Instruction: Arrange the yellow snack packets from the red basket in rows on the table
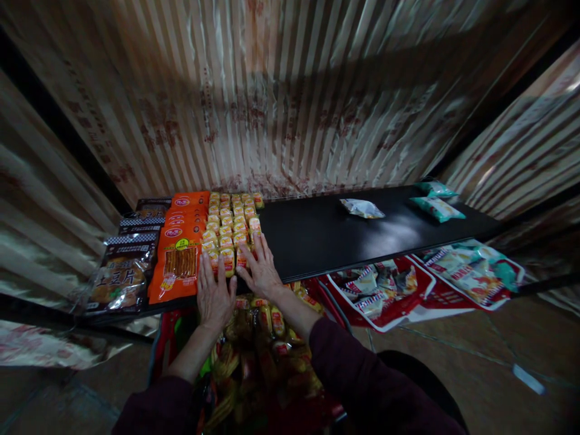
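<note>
Both my hands rest flat at the front edge of a black shelf (344, 235). My left hand (214, 294) lies open, fingers stretched, on the front row of small yellow snack packets (231, 226), right beside the orange snack bags (177, 266). My right hand (261, 270) is open too, its fingers spread against the right side of the same packet rows. The packets stand in several neat rows running back toward the wall.
Dark snack bags (122, 281) lie left of the orange ones. A red basket (263, 356) full of yellow packets sits below my arms. A pale packet (361, 208) and green packets (437, 208) lie on the shelf's right part. Large red-and-white bags (385, 290) lie on the floor.
</note>
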`<action>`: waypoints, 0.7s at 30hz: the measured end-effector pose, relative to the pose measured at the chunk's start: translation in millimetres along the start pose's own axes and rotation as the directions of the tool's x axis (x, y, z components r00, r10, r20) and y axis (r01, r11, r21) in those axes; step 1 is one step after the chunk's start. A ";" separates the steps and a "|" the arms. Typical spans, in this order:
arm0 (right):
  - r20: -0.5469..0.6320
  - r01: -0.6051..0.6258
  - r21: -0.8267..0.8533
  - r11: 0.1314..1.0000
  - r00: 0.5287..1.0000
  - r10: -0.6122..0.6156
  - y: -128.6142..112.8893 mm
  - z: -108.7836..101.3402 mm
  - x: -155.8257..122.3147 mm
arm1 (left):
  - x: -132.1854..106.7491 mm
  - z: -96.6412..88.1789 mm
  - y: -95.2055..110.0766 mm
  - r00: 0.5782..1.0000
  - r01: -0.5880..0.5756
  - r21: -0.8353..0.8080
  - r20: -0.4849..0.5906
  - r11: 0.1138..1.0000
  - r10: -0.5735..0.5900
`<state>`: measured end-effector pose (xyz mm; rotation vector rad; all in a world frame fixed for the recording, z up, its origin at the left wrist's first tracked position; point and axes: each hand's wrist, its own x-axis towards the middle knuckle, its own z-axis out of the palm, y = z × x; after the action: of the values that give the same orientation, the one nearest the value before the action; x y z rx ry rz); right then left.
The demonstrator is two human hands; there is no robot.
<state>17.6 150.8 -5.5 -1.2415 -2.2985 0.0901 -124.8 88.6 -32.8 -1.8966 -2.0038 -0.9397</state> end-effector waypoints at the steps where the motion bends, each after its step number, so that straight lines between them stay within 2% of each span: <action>1: -0.010 -0.010 0.007 1.000 1.000 0.010 0.6 -0.2 1.6 | 0.6 -0.8 0.6 1.000 -0.004 -0.005 -0.007 1.000 0.004; 6: -0.034 -0.056 0.025 0.998 0.998 0.056 3.2 0.7 7.9 | 7.3 -3.0 1.9 0.998 0.009 -0.014 -0.057 1.000 -0.010; 14: -0.031 -0.003 0.024 1.000 1.000 0.003 7.3 5.5 12.8 | 9.4 1.5 -0.3 0.998 -0.028 -0.046 -0.065 0.999 0.025; 21: -0.017 0.036 0.022 0.999 0.999 -0.036 8.9 4.7 12.9 | 10.6 0.2 1.3 0.999 0.001 -0.062 -0.042 0.998 -0.003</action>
<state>16.4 167.1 -6.9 -1.1845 -2.2982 0.0922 -125.0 97.3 -26.5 -1.8905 -1.9751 -1.0444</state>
